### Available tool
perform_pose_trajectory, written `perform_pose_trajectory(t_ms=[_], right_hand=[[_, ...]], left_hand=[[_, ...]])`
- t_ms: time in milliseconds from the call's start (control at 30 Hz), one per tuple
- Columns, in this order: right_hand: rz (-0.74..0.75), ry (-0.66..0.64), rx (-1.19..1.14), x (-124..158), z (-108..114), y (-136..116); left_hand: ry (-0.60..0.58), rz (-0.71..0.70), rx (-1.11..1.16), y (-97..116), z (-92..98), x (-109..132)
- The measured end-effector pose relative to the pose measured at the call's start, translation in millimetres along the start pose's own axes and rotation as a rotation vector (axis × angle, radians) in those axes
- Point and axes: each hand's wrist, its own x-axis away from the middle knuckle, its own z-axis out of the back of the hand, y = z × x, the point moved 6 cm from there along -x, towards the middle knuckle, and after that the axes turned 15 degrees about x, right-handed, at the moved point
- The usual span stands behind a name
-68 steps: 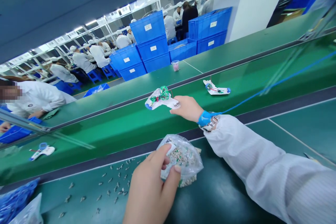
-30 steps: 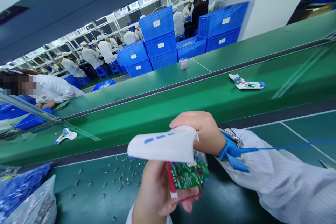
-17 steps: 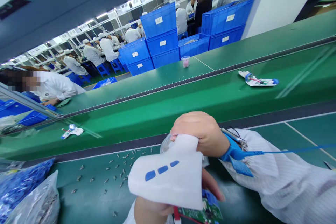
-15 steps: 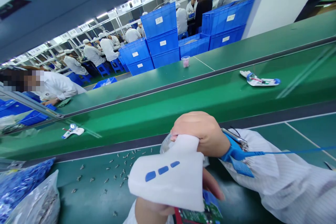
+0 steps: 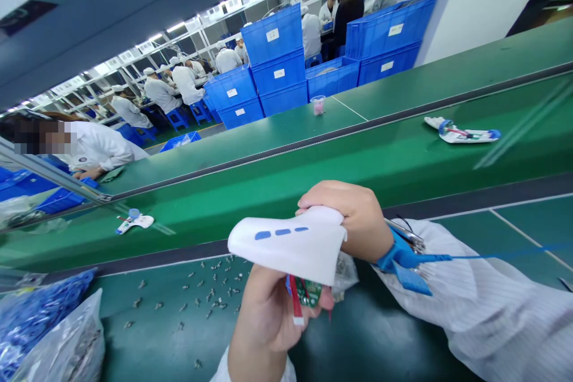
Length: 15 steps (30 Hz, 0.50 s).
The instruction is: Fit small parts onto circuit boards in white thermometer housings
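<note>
My right hand (image 5: 358, 221), with a blue wrist strap (image 5: 403, 259) behind it, is closed on the narrow end of a white plastic housing shell (image 5: 286, 250) that carries a row of blue buttons. The shell is tilted with its outer face up. Under it, my left hand (image 5: 271, 310) is closed around a green circuit board (image 5: 308, 292) with a flat red ribbon cable (image 5: 296, 301). The shell hides part of the board and some of my left fingers. A clear plastic bag (image 5: 347, 274) lies behind and below my right hand.
Small metal parts (image 5: 215, 292) lie scattered on the green bench. Bags of blue parts (image 5: 45, 304) and metal parts (image 5: 71, 346) are at left. Open device halves lie on the green conveyor (image 5: 250, 188), one left (image 5: 136, 222), one right (image 5: 470, 134). A co-worker (image 5: 98, 149) sits across.
The shell has tipped so that its buttoned face shows more edge-on. My left hand has risen with the board beneath it. Both device halves on the conveyor have shifted right.
</note>
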Motion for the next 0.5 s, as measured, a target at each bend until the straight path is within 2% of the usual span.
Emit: perform_pose_trajectory(t_ms=[233,400,500], right_hand=[[-0.132,-0.052,0.031,-3,-2,5],[-0.206,-0.071,0.092,-1,-6,12],[-0.223,-0.071,0.152,0,-7,16]], left_hand=[[0.150,-0.235,0.059,14,4.5,-1],[0.121,-0.385,0.020,25,4.3,3],[0.135,-0.418,0.018,28,4.4,4]])
